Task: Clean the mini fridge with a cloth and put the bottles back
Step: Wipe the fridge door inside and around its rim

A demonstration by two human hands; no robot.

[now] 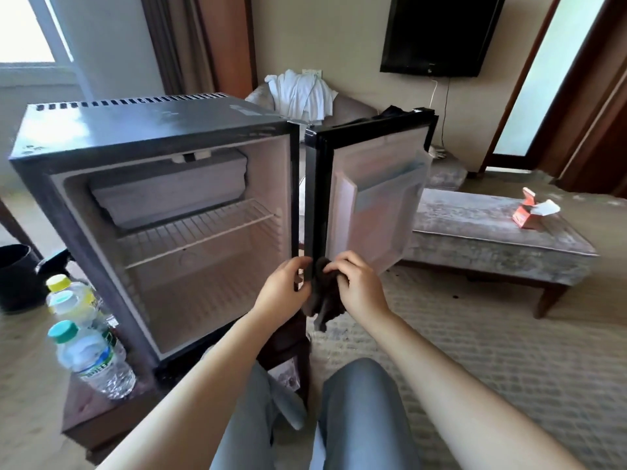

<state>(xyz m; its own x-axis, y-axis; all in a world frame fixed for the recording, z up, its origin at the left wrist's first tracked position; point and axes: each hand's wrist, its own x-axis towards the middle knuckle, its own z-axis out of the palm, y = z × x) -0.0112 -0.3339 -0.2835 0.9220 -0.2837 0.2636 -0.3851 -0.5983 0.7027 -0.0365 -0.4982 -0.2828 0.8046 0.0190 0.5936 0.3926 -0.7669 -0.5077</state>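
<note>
The fridge [152, 137] stands open, and the bottles [91, 354] are grouped just beside its left wall, the back ones partly hidden. The left hand [285, 286] clasps the lower edge of the door [373, 184], its fingertips out of sight behind it. The right hand [359, 283] clutches a dark cloth [325, 307] against the same corner, the fingers covering the cloth's top.

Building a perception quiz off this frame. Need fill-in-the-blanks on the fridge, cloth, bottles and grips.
1. The mini fridge has its door ____.
2. The right-hand grip presses a dark cloth on the door's ____ corner; the left-hand grip holds the door alongside.
3. The water bottles stand ____ the fridge, at its left.

Missing words: open; bottom; outside.
</note>
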